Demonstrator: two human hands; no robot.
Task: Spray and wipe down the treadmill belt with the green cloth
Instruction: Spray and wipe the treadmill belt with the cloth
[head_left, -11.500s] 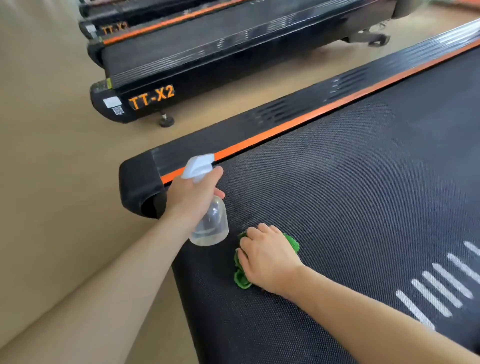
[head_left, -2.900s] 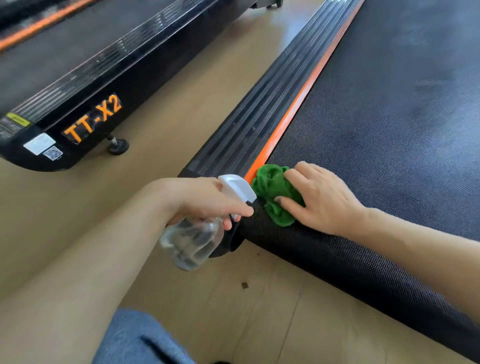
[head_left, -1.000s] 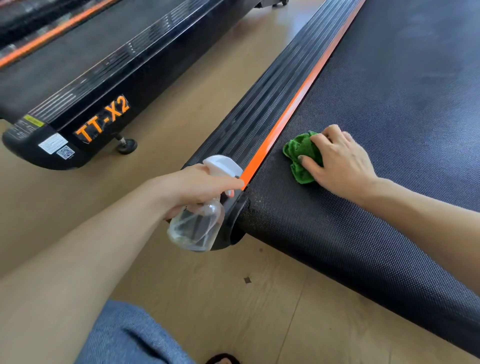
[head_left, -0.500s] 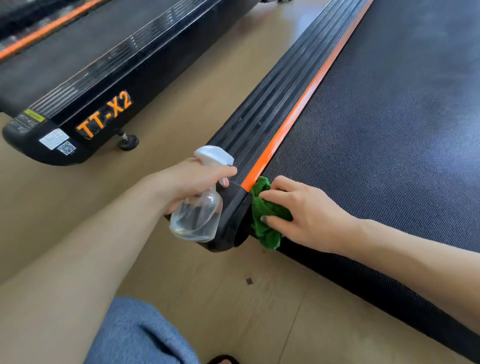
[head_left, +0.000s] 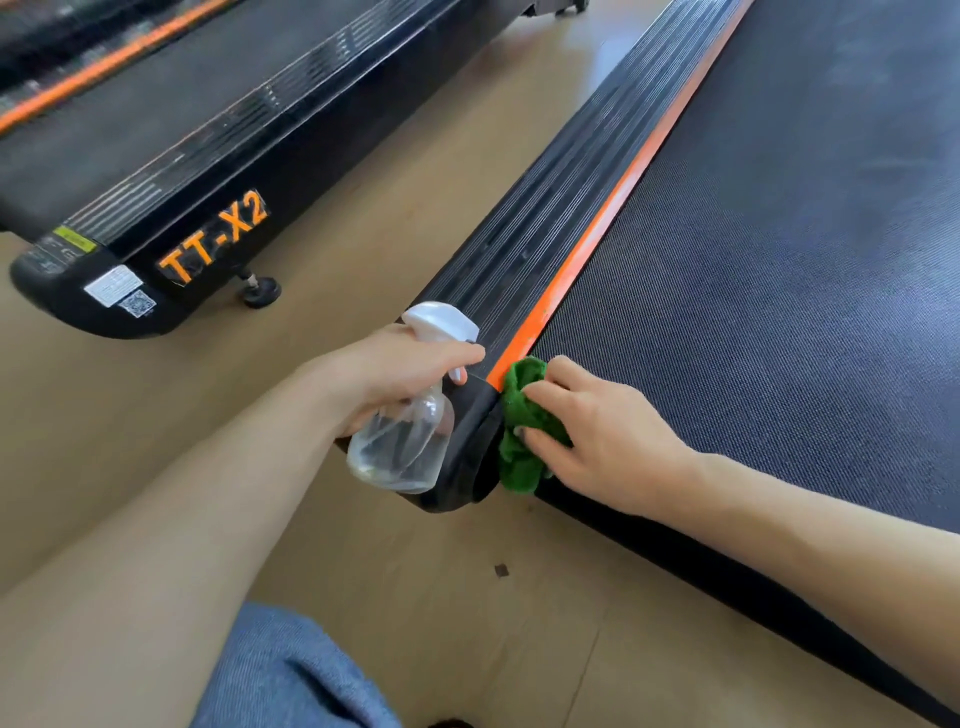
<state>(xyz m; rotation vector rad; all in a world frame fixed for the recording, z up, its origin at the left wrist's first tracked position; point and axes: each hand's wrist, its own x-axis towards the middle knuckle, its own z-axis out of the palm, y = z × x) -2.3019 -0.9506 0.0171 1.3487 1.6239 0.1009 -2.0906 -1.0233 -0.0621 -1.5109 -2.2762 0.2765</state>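
At the near left corner of the treadmill belt (head_left: 753, 291), the right hand (head_left: 597, 436) presses the green cloth (head_left: 519, 441) down against the belt's edge. The fingers lie spread and nearly straight over the bunched fabric, fingertips touching it, so this grip is a flat press and not a closed fist. The cloth sits right where the orange stripe (head_left: 613, 208) ends, touching the black end cap (head_left: 462, 452) of the side rail (head_left: 545, 208), and its lower part hangs slightly over the belt's near edge.

Just left of that corner, the left hand (head_left: 395, 364) grips the spray bottle (head_left: 402, 441). Its fingers curl round the neck below the white trigger head (head_left: 439, 319), with one finger reaching forward by the trigger. The clear bottle hangs tilted beside the end cap, over the floor (head_left: 441, 171), and I cannot tell whether it touches the cap.

The belt itself is dark and finely textured, running away toward the far right. Across a strip of tan floor, a second treadmill (head_left: 156, 171) stands parallel, with orange "TT-X2" lettering, a white label and a QR sticker on its near end, and a small levelling foot beneath. A knee in blue denim (head_left: 291, 675) shows at the bottom edge, and a small dark speck (head_left: 501, 570) lies on the floor near it.
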